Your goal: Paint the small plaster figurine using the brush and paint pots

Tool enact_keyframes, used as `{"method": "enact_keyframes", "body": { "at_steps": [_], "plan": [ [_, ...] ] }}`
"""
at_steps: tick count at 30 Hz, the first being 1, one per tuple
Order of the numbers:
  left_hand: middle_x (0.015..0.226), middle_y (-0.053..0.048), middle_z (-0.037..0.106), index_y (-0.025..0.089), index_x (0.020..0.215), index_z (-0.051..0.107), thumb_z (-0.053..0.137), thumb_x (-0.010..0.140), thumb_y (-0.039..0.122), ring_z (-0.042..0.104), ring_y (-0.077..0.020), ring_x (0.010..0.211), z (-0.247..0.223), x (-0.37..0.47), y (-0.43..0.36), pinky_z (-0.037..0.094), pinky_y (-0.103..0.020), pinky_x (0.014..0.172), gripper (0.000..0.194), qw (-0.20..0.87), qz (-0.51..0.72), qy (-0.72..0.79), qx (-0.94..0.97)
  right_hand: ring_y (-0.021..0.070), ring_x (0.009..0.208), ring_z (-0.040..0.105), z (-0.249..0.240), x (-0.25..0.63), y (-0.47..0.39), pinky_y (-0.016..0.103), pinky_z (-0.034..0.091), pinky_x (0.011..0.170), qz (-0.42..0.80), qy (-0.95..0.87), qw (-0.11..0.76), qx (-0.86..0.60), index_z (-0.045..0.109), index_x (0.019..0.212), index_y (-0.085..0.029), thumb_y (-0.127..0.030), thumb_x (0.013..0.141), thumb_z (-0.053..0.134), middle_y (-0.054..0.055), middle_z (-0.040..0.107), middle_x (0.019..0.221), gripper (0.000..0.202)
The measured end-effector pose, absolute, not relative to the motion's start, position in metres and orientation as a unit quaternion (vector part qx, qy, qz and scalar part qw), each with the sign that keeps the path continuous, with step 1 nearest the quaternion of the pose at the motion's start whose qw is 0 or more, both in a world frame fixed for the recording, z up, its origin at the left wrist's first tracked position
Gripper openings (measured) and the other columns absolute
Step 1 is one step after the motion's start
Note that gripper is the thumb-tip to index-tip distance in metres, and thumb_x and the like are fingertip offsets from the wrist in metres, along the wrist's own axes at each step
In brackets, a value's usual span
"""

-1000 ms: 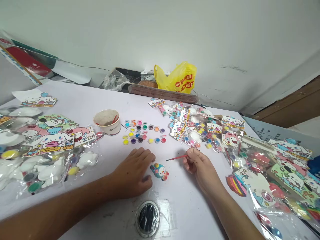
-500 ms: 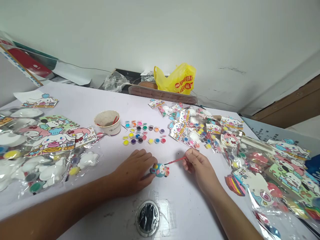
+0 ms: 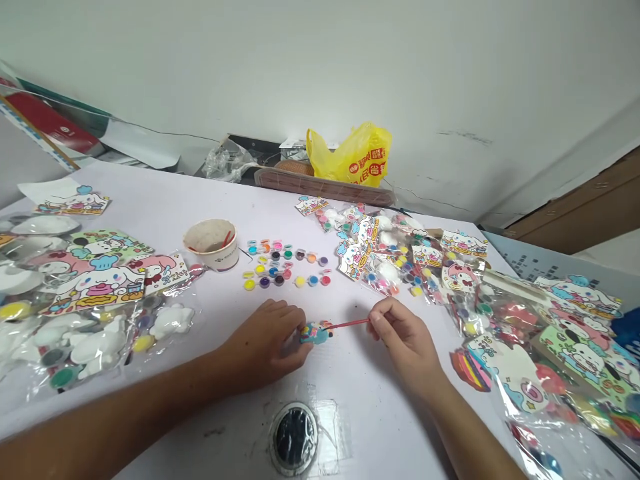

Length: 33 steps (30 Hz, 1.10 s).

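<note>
My left hand grips a small painted figurine, mostly light blue with coloured patches, between thumb and fingers just above the white table. In my right hand a thin red paintbrush is pinched, pointing left. Its tip meets the figurine, or lies right in front of it. Beyond my hands sit several small paint pots with their lids up, in many colours. Behind my left hand stands a paper cup with red brush handles leaning inside.
Clear bags of white figurines and paints cover the left side; more bags lie at right, beside a rainbow-coloured piece. A round table grommet is near me. A yellow plastic bag stands by the wall.
The figurine has been turned in my left hand, so its white face no longer shows and more blue does. The brush lies flatter, its tip shifted slightly left.
</note>
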<state>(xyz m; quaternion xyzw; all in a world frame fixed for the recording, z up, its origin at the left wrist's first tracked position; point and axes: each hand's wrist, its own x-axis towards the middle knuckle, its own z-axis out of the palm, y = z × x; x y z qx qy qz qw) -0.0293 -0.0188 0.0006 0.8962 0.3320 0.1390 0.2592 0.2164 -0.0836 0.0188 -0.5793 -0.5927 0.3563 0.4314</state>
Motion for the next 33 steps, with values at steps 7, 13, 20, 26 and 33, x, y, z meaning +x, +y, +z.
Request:
{"method": "enact_keyframes", "body": {
  "at_steps": [7,13,20,26,33],
  "plan": [
    [0.069,0.002,0.049,0.020,0.079,0.049,0.054,0.084,0.028,0.042,-0.0176,0.066,-0.0014,-0.0297,-0.0191,0.030,-0.031,0.066,0.012,0.257,0.154,0.328,0.896,0.0159,0.063,0.046,0.0156,0.2157,-0.0844,0.028,0.036,0.059,0.348,-0.623,0.390,-0.582,0.052,0.079,-0.022,-0.039,0.098,0.049,-0.001,0.051,0.068,0.026],
    [0.068,0.002,0.049,0.020,0.078,0.048,0.055,0.083,0.028,0.041,-0.0169,0.066,-0.0016,-0.0295,-0.0199,0.030,-0.031,0.066,0.012,0.254,0.157,0.329,0.896,0.0156,0.062,0.045,0.0135,0.2144,-0.0838,0.028,0.036,0.057,0.343,-0.625,0.376,-0.592,0.052,0.079,-0.021,-0.038,0.098,0.049,-0.001,0.051,0.068,0.026],
    [0.068,0.002,0.049,0.020,0.078,0.047,0.053,0.084,0.029,0.041,-0.0167,0.065,-0.0013,-0.0296,-0.0197,0.031,-0.031,0.066,0.013,0.251,0.157,0.325,0.898,0.0163,0.062,0.046,0.0149,0.2137,-0.0847,0.028,0.037,0.058,0.341,-0.618,0.383,-0.596,0.052,0.078,-0.022,-0.039,0.098,0.049,0.000,0.051,0.067,0.027],
    [0.069,0.002,0.050,0.021,0.078,0.047,0.055,0.083,0.029,0.042,-0.0170,0.066,-0.0013,-0.0295,-0.0190,0.031,-0.031,0.066,0.013,0.249,0.153,0.328,0.898,0.0164,0.062,0.046,0.0162,0.2135,-0.0848,0.028,0.036,0.058,0.337,-0.620,0.381,-0.598,0.052,0.077,-0.022,-0.038,0.098,0.049,-0.001,0.052,0.067,0.026],
    [0.067,0.002,0.049,0.020,0.078,0.048,0.056,0.083,0.028,0.042,-0.0170,0.064,-0.0019,-0.0290,-0.0189,0.031,-0.031,0.066,0.012,0.248,0.158,0.326,0.899,0.0160,0.062,0.045,0.0152,0.2135,-0.0851,0.028,0.036,0.057,0.347,-0.617,0.383,-0.594,0.052,0.078,-0.022,-0.039,0.098,0.049,-0.001,0.051,0.067,0.026]
  ]
}}
